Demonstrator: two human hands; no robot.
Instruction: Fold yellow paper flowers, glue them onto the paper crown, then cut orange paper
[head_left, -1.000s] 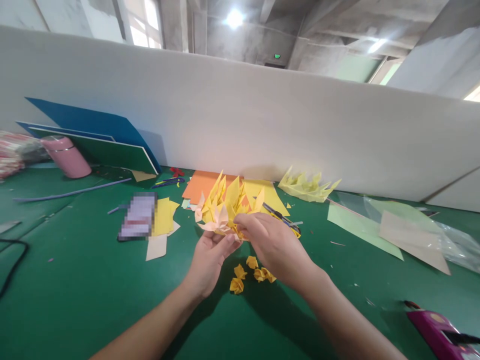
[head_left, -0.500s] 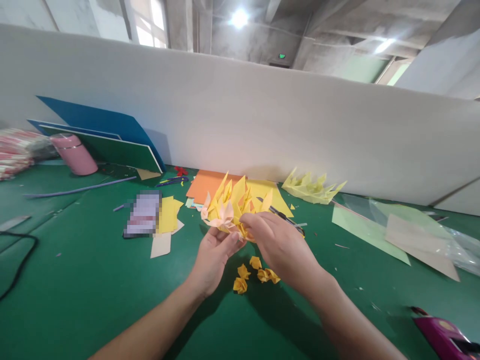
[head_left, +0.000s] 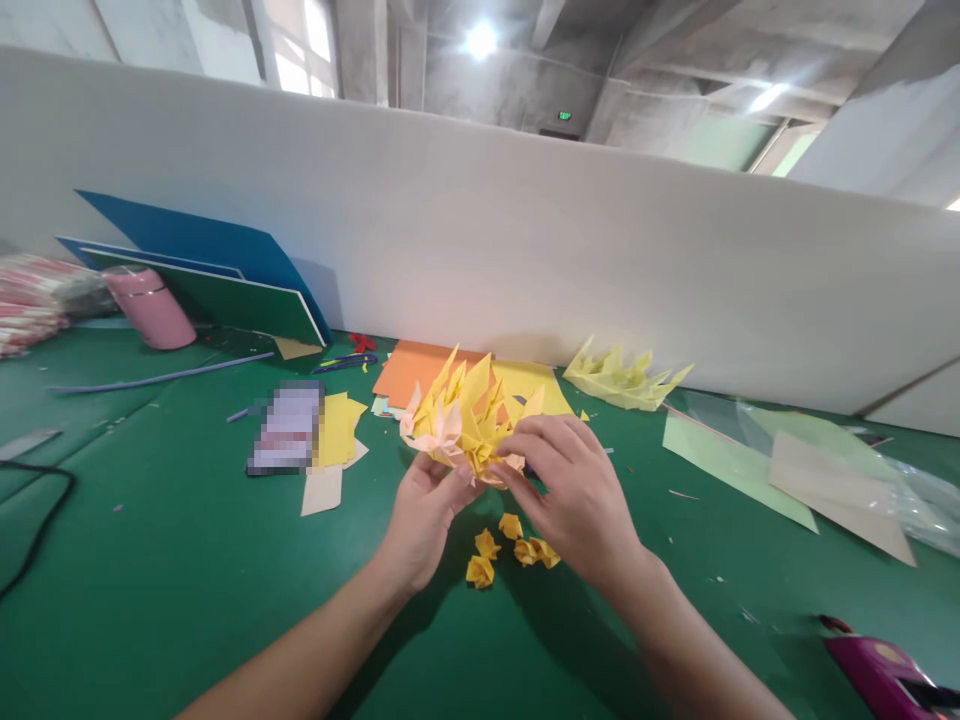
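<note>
My left hand [head_left: 427, 510] is closed on the lower left edge of a folded-paper flower [head_left: 478, 415], holding it a little above the green table. Tall yellow points rise from this piece, and pale pink petals curl out at its left and right sides. At its right front, my right hand [head_left: 577, 480] pinches the folded paper with thumb and fingers; the exact fold is partly hidden. Below the hands, several small yellow paper blossoms [head_left: 481, 572] lie loosely grouped on the table.
A yellow-green spiky paper piece [head_left: 626, 375] stands by the white partition [head_left: 480, 220]. Orange paper [head_left: 409, 370], a phone [head_left: 286, 428] and yellow slips [head_left: 335, 430] lie left of centre. Green paper sheets [head_left: 731, 465] are right, a magenta tool [head_left: 881, 675] near front right.
My right hand has shifted slightly right and turned, uncovering the yellow folds at the flower's front. My left hand keeps its hold in the same place.
</note>
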